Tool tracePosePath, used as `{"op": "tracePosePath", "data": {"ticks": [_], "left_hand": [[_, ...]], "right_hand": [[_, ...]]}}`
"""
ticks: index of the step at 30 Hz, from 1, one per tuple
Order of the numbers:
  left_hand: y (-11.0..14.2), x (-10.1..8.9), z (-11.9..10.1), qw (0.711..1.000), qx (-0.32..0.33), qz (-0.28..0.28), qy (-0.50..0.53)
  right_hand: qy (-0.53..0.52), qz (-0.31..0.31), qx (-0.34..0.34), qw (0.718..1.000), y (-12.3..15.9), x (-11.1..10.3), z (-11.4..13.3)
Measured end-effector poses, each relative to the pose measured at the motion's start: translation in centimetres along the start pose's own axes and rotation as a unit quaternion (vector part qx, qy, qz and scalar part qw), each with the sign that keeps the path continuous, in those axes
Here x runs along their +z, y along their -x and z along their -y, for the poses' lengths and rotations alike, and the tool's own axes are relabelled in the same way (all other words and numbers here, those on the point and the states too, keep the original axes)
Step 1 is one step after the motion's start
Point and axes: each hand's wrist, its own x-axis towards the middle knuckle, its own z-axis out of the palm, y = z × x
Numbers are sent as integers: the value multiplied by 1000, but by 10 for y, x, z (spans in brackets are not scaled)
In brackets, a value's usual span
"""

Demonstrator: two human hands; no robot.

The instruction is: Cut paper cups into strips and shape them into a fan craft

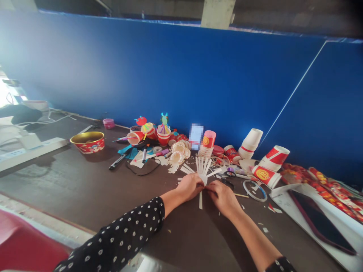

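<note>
My left hand (189, 186) and my right hand (222, 194) meet over the dark table (85, 189). Both pinch a white paper cup cut into strips (203, 169), whose strips fan out away from me like rays. One strip points back toward me between the hands. The fingers of both hands are closed on the cup's base.
Behind the hands lies craft clutter: red and white paper cups (273, 156), decorated cups (163, 134), a white paper flower (180, 149), pens, a tape ring (254, 190). A red-gold bowl (87, 141) stands left. A dark phone (317, 217) lies right. A blue wall (181, 75) backs the table.
</note>
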Motion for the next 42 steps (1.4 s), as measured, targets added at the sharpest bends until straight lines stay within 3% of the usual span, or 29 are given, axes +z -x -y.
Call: {"op": "tracePosePath", "data": {"ticks": [31,42], "left_hand": [[-1,-6,-8,999,-31,22,-20],[-1,-6,-8,998,-36,29,-30]], "right_hand": [[-45,-25,-3,999,1,-3,-9],[10,5,-7,1000,8,-16,-14]]}}
